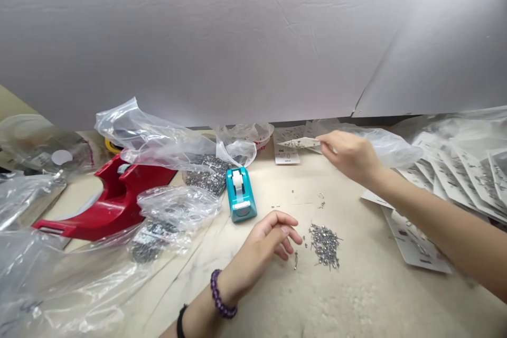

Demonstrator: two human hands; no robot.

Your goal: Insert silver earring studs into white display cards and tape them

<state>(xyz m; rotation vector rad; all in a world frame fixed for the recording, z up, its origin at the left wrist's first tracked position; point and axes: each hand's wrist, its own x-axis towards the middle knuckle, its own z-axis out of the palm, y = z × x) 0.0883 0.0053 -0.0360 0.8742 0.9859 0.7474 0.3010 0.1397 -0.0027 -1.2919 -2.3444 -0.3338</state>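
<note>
Head view: the right hand (348, 156) is closed in a pinch on a white card (299, 142), held up, behind and to the right of the teal tape dispenser (241, 195). The left hand (269, 240) lies half open and loosely curled in front of the dispenser, gripping nothing visible, its fingertips (291, 233) just beside a lone metal pin (295, 260). Right of the pin, a heap of small metal pins (325, 245) sits on the table (356, 296). Printed cards (455, 179) fan out well right of the dispenser; silver pieces (206, 175) lie just behind it. Left of it stands a red dispenser (106, 206) among clear plastic bags (174, 142). A purple bead bracelet (219, 293) circles the left wrist
</note>
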